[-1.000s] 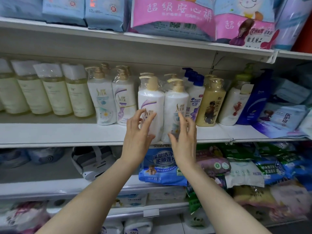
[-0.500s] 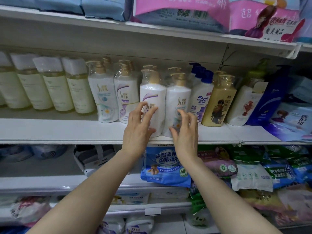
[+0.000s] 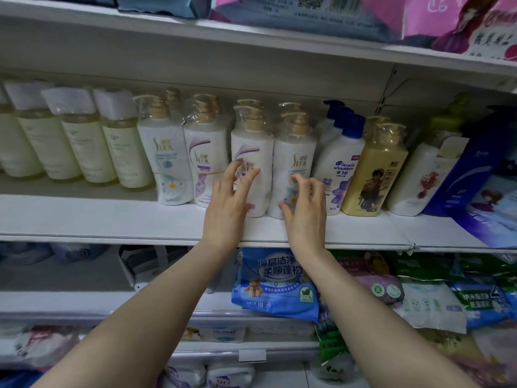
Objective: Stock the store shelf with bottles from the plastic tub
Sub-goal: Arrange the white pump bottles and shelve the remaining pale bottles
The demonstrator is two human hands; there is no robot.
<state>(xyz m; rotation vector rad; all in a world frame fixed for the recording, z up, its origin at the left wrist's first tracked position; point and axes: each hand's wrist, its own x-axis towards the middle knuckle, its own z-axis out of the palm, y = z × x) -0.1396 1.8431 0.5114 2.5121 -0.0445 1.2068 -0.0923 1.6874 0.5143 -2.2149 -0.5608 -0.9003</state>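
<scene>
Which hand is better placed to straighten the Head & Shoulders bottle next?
Right, probably. The right hand sits at the white pump bottle directly beside the Head & Shoulders bottle; the left hand touches the next white bottle further left and would have to cross the right.

We see the white shelf [image 3: 84,219] carrying upright bottles: pale yellow bottles [image 3: 84,147] at nine o'clock, white pump bottles [image 3: 173,163] centrally, a gold bottle [image 3: 375,175] and blue pouch [image 3: 492,211] toward three o'clock.

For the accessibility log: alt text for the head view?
Left hand touches a purple-marked pump bottle on the white shelf; right hand, fingers bent, is at the neighbouring pump bottle. Other shampoo bottles flank them; bagged goods fill shelves above and below.
</scene>
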